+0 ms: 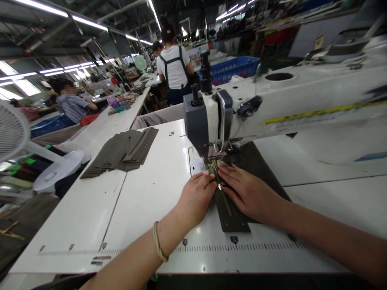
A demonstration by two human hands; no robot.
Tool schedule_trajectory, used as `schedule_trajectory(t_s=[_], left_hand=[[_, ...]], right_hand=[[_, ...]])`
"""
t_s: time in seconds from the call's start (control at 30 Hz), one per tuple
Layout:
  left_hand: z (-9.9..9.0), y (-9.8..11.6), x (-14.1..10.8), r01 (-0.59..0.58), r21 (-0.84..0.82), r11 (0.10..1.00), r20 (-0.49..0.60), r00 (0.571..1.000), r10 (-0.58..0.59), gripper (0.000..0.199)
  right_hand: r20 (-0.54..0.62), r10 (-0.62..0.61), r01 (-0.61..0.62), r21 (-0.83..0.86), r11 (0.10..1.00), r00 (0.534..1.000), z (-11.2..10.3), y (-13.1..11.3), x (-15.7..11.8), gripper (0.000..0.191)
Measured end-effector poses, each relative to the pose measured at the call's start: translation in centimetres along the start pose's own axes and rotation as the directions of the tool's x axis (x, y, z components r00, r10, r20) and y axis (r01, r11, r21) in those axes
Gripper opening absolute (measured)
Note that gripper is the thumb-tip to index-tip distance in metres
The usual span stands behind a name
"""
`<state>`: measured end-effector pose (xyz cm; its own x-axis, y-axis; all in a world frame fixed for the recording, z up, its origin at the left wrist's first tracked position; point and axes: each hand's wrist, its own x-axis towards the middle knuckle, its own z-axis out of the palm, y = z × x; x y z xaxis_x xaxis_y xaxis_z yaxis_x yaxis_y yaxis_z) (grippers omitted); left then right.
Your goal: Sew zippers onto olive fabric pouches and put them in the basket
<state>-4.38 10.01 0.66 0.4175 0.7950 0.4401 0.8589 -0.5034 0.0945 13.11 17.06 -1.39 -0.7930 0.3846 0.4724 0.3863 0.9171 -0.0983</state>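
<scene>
A dark grey-brown fabric panel [234, 223] with a gold-toothed zipper [226, 204] lies under the head of a white sewing machine [290, 102]. The zipper's metal slider [220, 186] shows between my hands. My left hand [195, 197] is closed at the panel's left edge, its fingers curled together close to the presser foot [215, 156]. Flat on the panel, right of the zipper, lies my right hand [248, 191] with its fingers stretched toward the needle area. A wider dark piece [261, 167] extends behind the right hand. The needle tip cannot be made out.
A fanned stack of dark fabric pieces [121, 153] lies left on the white table [151, 213], which has a printed ruler along its front edge. A white fan [57, 165] stands at the far left. Beyond are a blue crate [232, 68] and people at other tables.
</scene>
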Motion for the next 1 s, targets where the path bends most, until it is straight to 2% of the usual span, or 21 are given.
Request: schedule_trajectory(t_s=[0.33, 0.67, 0.77, 0.87, 1.0], left_hand=[[0.6, -1.6, 1.0, 0.049, 0.014, 0.999, 0.008, 0.999, -0.049, 0.017], [0.6, -2.1, 1.5, 0.112, 0.005, 0.994, 0.024, 0.993, -0.113, 0.018], [0.4, -1.5, 1.1, 0.078, 0.001, 0.997, 0.006, 0.997, -0.078, 0.019], [0.4, -0.8, 0.2, 0.047, -0.03, 0.998, -0.042, 0.998, -0.049, 0.021], [0.8, -0.1, -0.7, 0.066, -0.076, 0.995, -0.072, 0.995, -0.072, 0.022]], right_hand=[[-0.063, 0.012, -0.01, 0.041, 0.999, 0.998, 1.0, 1.7, 1.5, 0.033], [-0.055, 0.028, -0.02, 0.142, 0.99, 0.998, 0.5, 3.1, 3.5, 0.022], [-0.082, 0.045, -0.037, 0.097, 0.995, 0.996, -0.1, 1.9, 2.5, 0.026], [-0.128, 0.025, -0.023, 0.02, 1.0, 0.992, -0.7, -0.5, 0.4, 0.032], [-0.133, -0.01, 0.017, 0.049, 0.999, 0.991, -0.9, -2.8, -1.8, 0.035]])
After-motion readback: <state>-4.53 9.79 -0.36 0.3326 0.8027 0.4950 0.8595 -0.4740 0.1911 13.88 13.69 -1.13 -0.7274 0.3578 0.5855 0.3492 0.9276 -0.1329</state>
